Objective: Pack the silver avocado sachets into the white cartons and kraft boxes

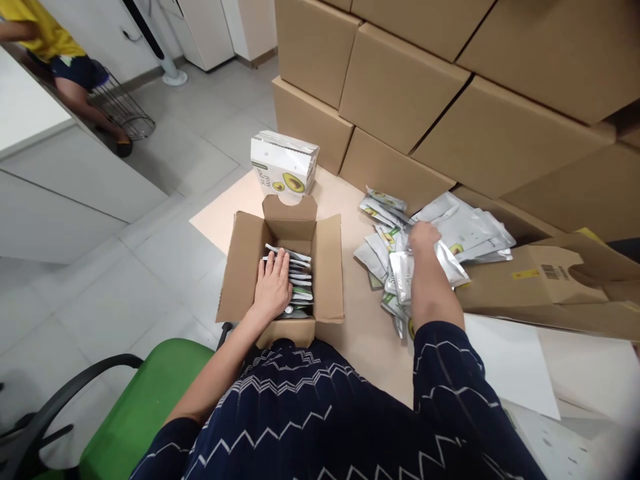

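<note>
My left hand (273, 287) lies flat, fingers stretched out, on a row of silver sachets (299, 277) standing on edge inside an open cardboard box (327, 267). My right hand (424, 235) is closed, knuckles up, on the loose pile of silver avocado-print sachets (465, 230) to the right of the box. A sachet (403, 273) rests under my right wrist. Which sachet the fingers grip is hidden.
A white avocado-print carton (284, 163) stands behind the box on a brown sheet (225, 213). Stacked cardboard boxes (450, 87) form a wall behind. Flattened cardboard (540, 280) and white paper (510, 360) lie at right. A green chair (145, 400) is at lower left; another person (55, 47) is far left.
</note>
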Tool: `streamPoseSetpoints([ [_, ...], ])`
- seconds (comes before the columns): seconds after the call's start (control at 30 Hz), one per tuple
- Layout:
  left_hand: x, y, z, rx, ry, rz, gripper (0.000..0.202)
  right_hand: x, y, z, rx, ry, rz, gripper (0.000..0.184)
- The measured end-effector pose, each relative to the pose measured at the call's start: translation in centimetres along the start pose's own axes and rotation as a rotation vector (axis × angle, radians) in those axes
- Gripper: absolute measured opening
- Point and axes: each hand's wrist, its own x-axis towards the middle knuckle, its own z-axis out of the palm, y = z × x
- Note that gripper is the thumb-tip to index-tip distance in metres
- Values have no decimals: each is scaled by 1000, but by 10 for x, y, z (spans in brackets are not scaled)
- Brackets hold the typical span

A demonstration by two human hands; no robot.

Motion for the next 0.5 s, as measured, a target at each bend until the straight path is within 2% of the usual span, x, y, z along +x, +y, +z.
streamPoseSetpoints([
  [0.03, 0, 0, 0, 6, -2, -1, 74, 1, 0, 2, 2, 12, 8, 37],
  [0.13, 0, 0, -1, 22, -2, -1, 73, -2, -1, -2, 93, 146, -121, 32],
  [0.27, -1, 0, 0, 25, 1, 7, 73, -22, 0, -25, 357, 320, -303, 30],
  [0.37, -2, 0, 0, 13, 12, 10, 73, -42, 1, -39, 591, 433, -273, 29],
  [0.43, -2, 0, 0, 4, 19, 11, 73, -58, -1, -37, 729, 407, -206, 25],
  [0.5, -2, 0, 0, -3, 21, 11, 73, -77, -6, -27, 856, 226, -153, 23],
])
